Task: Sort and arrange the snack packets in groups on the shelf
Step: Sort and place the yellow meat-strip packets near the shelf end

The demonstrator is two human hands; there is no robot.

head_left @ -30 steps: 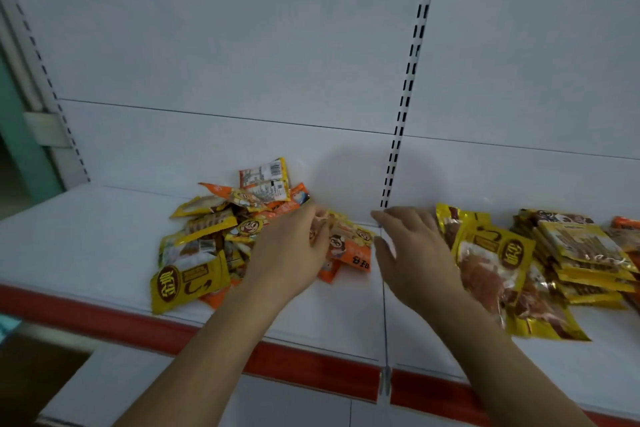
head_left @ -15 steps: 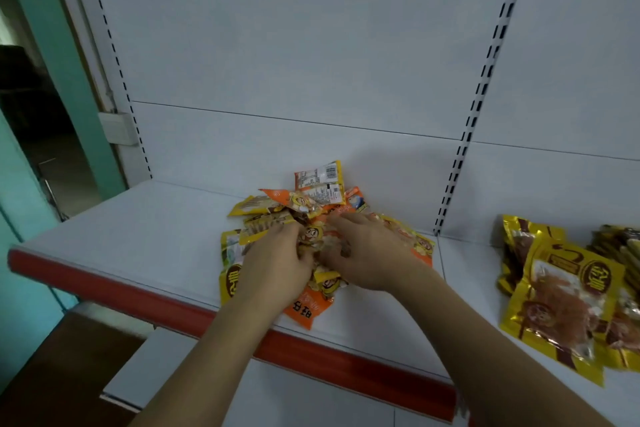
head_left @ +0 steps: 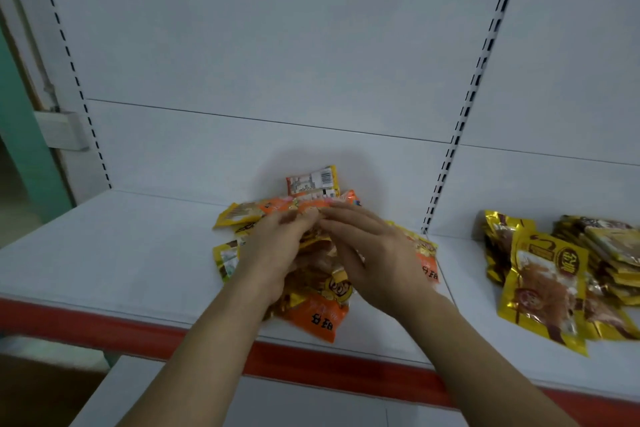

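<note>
Your left hand [head_left: 273, 253] and right hand [head_left: 377, 260] rest flat, fingers relaxed, on the mixed snack packets [head_left: 311, 308] at centre frame; light, slick, crinkly, so pinch their sealed edges.

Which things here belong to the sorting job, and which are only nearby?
Job: mixed pile of packets; left hand and right hand on the pile; yellow packets grouped at right; shelf.
Nearby only: slotted upright; green door frame.

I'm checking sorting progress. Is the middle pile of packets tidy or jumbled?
Jumbled. In the pile, orange and yellow packets overlap at mixed angles under the left hand and right hand.
</note>
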